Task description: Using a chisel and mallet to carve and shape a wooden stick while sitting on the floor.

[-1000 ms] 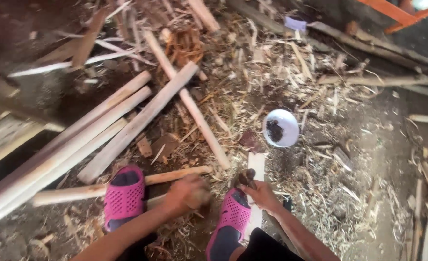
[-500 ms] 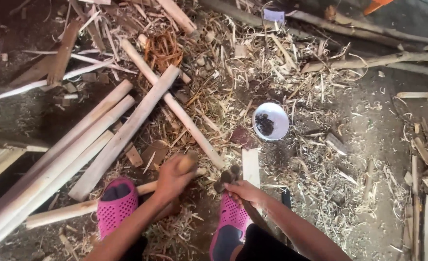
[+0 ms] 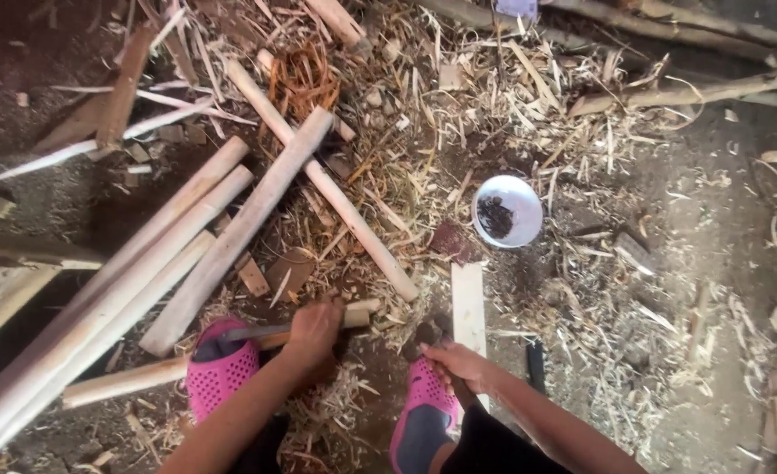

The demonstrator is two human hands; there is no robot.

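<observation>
A peeled wooden pole (image 3: 143, 376) is gripped by the left hand (image 3: 314, 329); a dark tool handle (image 3: 429, 333) is clasped in the right hand's (image 3: 458, 364) fingers.

We see a small round white bowl (image 3: 507, 211) with dark bits inside on the dirt floor (image 3: 695, 263), toward its right side. Long pale peeled wooden poles (image 3: 125, 290) lie slanting at the left. Wood shavings (image 3: 458, 114) litter the far middle, around orange curled strips (image 3: 303, 77).

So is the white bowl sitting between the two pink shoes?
No, the white bowl sits on the shavings-strewn ground well beyond the pink shoes, off toward the right.
</observation>
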